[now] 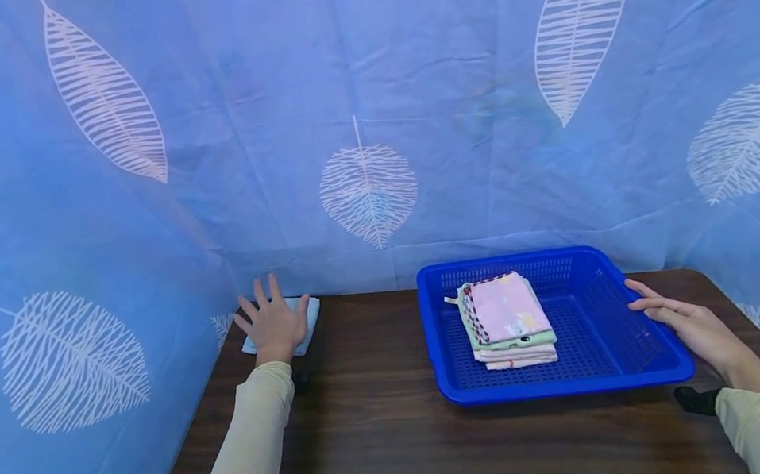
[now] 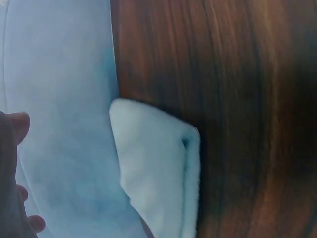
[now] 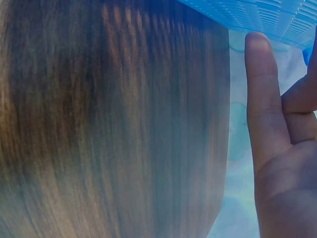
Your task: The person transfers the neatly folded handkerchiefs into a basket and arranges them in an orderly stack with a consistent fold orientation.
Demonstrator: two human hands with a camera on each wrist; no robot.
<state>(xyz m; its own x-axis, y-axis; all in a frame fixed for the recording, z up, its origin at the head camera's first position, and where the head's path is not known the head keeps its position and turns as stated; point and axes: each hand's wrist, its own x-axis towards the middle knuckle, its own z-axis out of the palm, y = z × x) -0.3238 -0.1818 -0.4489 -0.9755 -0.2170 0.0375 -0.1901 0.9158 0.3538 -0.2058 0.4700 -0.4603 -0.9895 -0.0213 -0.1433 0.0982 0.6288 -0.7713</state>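
My left hand (image 1: 273,327) is spread wide over a folded light-blue cloth (image 1: 312,319) at the back left of the table. In the left wrist view, the thick folded cloth (image 2: 148,163) lies near the table edge, with the fingertips off to the left. My right hand (image 1: 683,325) is at the right rim of a blue plastic basket (image 1: 558,388), fingers extended and their tips at the rim. A stack of folded cloths (image 1: 510,308), pink on top with green and white below, sits in the basket's left half. The right wrist view shows the basket's slotted side (image 3: 257,17) above the fingers.
The dark wood-grain table (image 1: 379,445) bears the basket and the blue cloth. A blue curtain (image 1: 255,165) with white leaf prints hangs behind and along both sides. A black strap (image 1: 697,400) is at the right wrist.
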